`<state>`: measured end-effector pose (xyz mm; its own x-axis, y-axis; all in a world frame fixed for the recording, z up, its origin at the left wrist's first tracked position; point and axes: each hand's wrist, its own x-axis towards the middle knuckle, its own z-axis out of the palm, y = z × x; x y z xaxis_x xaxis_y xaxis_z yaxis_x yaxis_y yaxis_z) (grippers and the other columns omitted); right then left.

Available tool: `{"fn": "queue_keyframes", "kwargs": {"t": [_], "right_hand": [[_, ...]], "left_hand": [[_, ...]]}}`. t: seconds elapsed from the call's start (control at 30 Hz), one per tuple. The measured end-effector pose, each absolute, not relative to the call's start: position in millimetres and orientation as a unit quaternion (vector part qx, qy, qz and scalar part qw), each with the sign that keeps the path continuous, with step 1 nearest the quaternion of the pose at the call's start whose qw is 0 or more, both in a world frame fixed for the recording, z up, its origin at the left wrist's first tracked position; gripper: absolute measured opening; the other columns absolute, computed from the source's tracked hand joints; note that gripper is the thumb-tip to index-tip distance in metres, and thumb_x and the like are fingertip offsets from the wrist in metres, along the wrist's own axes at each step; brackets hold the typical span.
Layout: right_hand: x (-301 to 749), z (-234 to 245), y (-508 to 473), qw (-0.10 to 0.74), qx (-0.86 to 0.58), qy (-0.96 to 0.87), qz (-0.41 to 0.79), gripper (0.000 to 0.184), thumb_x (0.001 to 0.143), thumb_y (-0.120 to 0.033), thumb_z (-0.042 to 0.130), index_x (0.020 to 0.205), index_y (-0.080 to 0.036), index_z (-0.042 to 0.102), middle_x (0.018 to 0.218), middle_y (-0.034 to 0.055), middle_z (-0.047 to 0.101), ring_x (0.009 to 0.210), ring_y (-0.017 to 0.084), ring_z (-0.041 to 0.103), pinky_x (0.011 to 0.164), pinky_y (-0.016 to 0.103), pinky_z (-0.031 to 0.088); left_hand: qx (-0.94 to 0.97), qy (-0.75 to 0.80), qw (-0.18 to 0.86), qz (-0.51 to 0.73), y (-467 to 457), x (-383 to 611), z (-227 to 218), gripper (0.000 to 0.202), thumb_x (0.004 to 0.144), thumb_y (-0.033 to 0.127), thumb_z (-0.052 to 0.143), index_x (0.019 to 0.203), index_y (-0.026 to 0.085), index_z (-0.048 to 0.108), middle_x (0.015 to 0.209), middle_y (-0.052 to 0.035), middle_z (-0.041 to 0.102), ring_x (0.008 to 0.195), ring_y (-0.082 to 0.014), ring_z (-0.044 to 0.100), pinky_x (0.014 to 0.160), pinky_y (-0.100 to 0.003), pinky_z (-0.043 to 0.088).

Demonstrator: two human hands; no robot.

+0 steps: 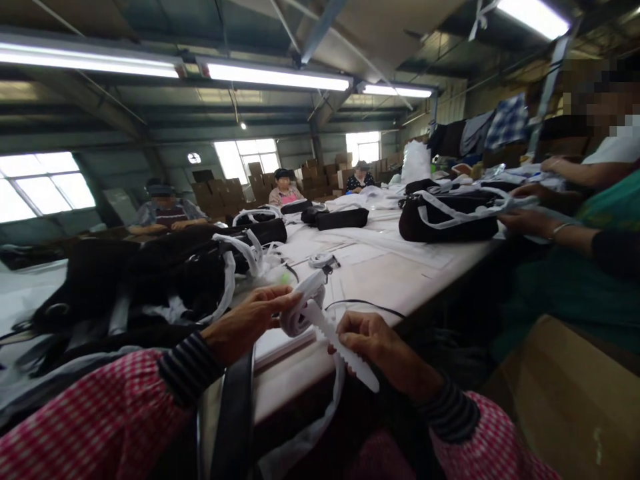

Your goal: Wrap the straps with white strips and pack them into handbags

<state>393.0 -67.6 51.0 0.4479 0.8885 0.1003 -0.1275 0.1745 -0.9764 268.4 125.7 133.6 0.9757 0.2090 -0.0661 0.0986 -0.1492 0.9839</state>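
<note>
My left hand (253, 313) is closed on a coiled strap (295, 325) wrapped in thin white material, held just above the table's near edge. A metal clasp (328, 270) shows at the far side of the coil. My right hand (385, 350) pinches a flat white strip with a notched edge (367, 377), whose upper end meets the coil. From beneath the hands a white-wrapped length (325, 420) hangs down below the table edge. Another small coiled strap (320, 260) lies on the table just beyond.
Black bags (160, 273) with white-wrapped straps are heaped to my left. Further black bags (450, 217) stand along the white table (380, 267). A co-worker's hands (530, 213) are at the right-hand bag. A cardboard box (575, 393) sits at lower right. Other people sit across the table.
</note>
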Motion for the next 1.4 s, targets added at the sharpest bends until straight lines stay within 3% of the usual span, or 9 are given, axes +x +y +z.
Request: {"fn": "queue_keyframes", "kwargs": {"t": [0.17, 0.4, 0.5, 0.67, 0.8, 0.9, 1.03, 1.17, 1.4], "right_hand": [[393, 47, -49, 0.656, -0.529, -0.357, 0.403, 0.013, 0.070, -0.027, 0.064, 0.077, -0.017, 0.059, 0.072, 0.0010, 0.070, 0.043, 0.009, 0.050, 0.039, 0.020, 0.036], [373, 41, -30, 0.636, -0.541, -0.390, 0.389, 0.010, 0.073, -0.024, 0.062, 0.075, -0.015, 0.066, 0.067, -0.0002, 0.064, 0.052, 0.008, 0.044, 0.046, 0.019, 0.032], [363, 43, -25, 0.637, -0.528, -0.394, 0.399, 0.009, 0.076, -0.025, 0.064, 0.075, -0.015, 0.063, 0.070, 0.0017, 0.068, 0.052, 0.008, 0.044, 0.047, 0.019, 0.031], [349, 41, -23, 0.656, -0.499, -0.369, 0.429, 0.021, 0.080, -0.030, 0.070, 0.094, -0.020, 0.058, 0.074, 0.0024, 0.074, 0.051, 0.010, 0.049, 0.047, 0.019, 0.033], [346, 32, -19, 0.655, -0.513, -0.374, 0.409, 0.013, 0.083, -0.026, 0.066, 0.092, -0.017, 0.069, 0.079, 0.0041, 0.074, 0.059, 0.011, 0.057, 0.054, 0.020, 0.039], [345, 22, -17, 0.613, -0.539, -0.429, 0.387, 0.019, 0.082, -0.019, 0.061, 0.094, -0.017, 0.076, 0.088, 0.0052, 0.075, 0.069, 0.013, 0.061, 0.061, 0.022, 0.043], [343, 11, -12, 0.616, -0.555, -0.464, 0.314, 0.021, 0.079, -0.015, 0.067, 0.095, -0.022, 0.078, 0.090, 0.0013, 0.073, 0.074, 0.014, 0.060, 0.064, 0.023, 0.043], [345, 11, -4, 0.631, -0.580, -0.463, 0.225, 0.006, 0.083, -0.024, 0.072, 0.083, -0.020, 0.076, 0.080, 0.0002, 0.069, 0.069, 0.014, 0.056, 0.060, 0.024, 0.042], [336, 16, 15, 0.689, -0.571, -0.375, 0.240, 0.025, 0.088, -0.039, 0.070, 0.076, -0.019, 0.059, 0.061, -0.0023, 0.063, 0.046, 0.010, 0.049, 0.044, 0.023, 0.037]], "left_hand": [[0.776, 0.100, 0.621, 0.043, 135, 254, 138, 0.032, 0.092, 0.046, 0.067, 0.094, 0.015, 0.070, 0.087, -0.0028, 0.061, 0.077, -0.0150, 0.051, 0.074, -0.028, 0.042], [0.818, 0.113, 0.562, 0.057, 142, 230, 136, 0.041, 0.088, 0.055, 0.066, 0.078, 0.015, 0.060, 0.073, 0.0020, 0.051, 0.068, -0.0129, 0.041, 0.065, -0.026, 0.033], [0.829, 0.133, 0.538, 0.073, 144, 226, 132, 0.045, 0.084, 0.060, 0.065, 0.075, 0.017, 0.056, 0.071, 0.0023, 0.049, 0.066, -0.0133, 0.041, 0.062, -0.026, 0.032], [0.905, 0.153, 0.383, 0.102, 158, 227, 118, 0.044, 0.088, 0.061, 0.045, 0.071, 0.021, 0.046, 0.065, 0.0024, 0.045, 0.060, -0.0148, 0.041, 0.057, -0.029, 0.032], [0.935, 0.150, 0.284, 0.150, 164, 230, 93, 0.035, 0.087, 0.048, 0.056, 0.067, 0.021, 0.044, 0.072, -0.0001, 0.048, 0.073, -0.0196, 0.047, 0.067, -0.033, 0.033], [0.954, 0.127, 0.218, 0.161, 158, 230, 73, 0.025, 0.087, 0.034, 0.061, 0.071, 0.020, 0.049, 0.085, -0.0038, 0.055, 0.089, -0.0244, 0.050, 0.077, -0.037, 0.036], [0.972, 0.089, 0.154, 0.153, 145, 229, 57, 0.012, 0.088, 0.019, 0.059, 0.078, 0.020, 0.055, 0.097, -0.0074, 0.060, 0.102, -0.0282, 0.049, 0.084, -0.040, 0.040], [0.979, 0.072, 0.118, 0.152, 142, 227, 52, 0.009, 0.088, 0.014, 0.059, 0.082, 0.020, 0.057, 0.101, -0.0080, 0.061, 0.104, -0.0281, 0.049, 0.086, -0.040, 0.043], [0.979, 0.073, 0.114, 0.155, 148, 223, 53, 0.012, 0.091, 0.019, 0.062, 0.081, 0.018, 0.058, 0.097, -0.0073, 0.061, 0.099, -0.0258, 0.052, 0.086, -0.038, 0.044]]}}
